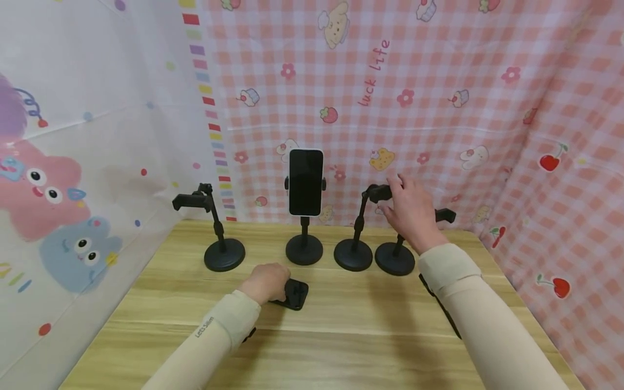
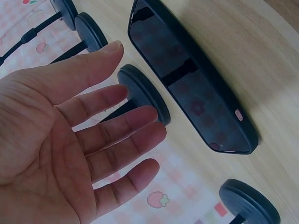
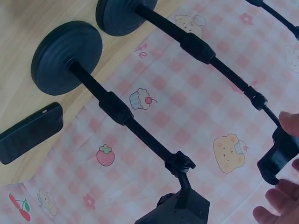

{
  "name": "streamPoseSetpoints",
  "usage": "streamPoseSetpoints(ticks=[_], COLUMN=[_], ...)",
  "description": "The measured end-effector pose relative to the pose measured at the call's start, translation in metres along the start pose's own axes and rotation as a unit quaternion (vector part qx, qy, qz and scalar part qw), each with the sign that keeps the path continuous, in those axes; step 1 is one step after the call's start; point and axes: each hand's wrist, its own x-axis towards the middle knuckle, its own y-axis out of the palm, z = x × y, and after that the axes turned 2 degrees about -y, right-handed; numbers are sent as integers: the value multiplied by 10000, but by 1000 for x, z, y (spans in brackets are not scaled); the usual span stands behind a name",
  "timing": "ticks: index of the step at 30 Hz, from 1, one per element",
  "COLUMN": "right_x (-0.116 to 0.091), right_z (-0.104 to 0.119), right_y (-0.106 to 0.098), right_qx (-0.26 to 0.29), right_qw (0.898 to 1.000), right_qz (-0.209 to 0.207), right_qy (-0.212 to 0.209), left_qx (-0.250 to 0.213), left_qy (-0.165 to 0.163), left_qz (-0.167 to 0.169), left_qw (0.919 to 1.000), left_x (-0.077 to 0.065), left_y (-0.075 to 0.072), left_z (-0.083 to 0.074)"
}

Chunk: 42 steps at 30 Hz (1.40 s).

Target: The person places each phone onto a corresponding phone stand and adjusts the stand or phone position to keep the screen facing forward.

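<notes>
In the head view my left hand [image 1: 267, 283] is over a black phone [image 1: 296, 295] lying on the table. The left wrist view shows this hand [image 2: 70, 135] with loosely bent, spread fingers, a gap between its fingertips and the phone [image 2: 196, 88]. My right hand [image 1: 413, 208] is raised at the clamp [image 1: 380, 193] of a black phone stand [image 1: 353, 253]. From the right wrist, its thumb [image 3: 290, 123] and fingers lie on either side of that clamp [image 3: 278, 156], right at its edges, with the fingers spread. The clamp's far part is out of frame.
A second stand [image 1: 304, 250] bears a white-edged phone [image 1: 306, 181]. Other stands are at the left [image 1: 224, 254] and right [image 1: 395, 259], their clamps bare. Another dark phone [image 3: 32, 133] lies near the right stand, partly under my right forearm in the head view. Patterned cloth [image 1: 302, 81] hangs behind.
</notes>
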Motion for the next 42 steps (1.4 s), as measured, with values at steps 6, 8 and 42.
streamPoseSetpoints(ticks=[6, 8, 42], right_x=[5, 5, 2], right_z=[-1, -1, 51], right_y=[7, 8, -11], right_qx=[59, 61, 180], right_qw=[9993, 9994, 9948], right_qz=[209, 27, -22], right_qy=[-312, -334, -1005], left_qx=[43, 44, -63], left_qy=[38, 47, 53], left_qz=[-24, -44, -89], left_qw=[10000, 10000, 9999], left_x=[2, 2, 0], left_y=[3, 5, 9], left_z=[-1, -1, 4])
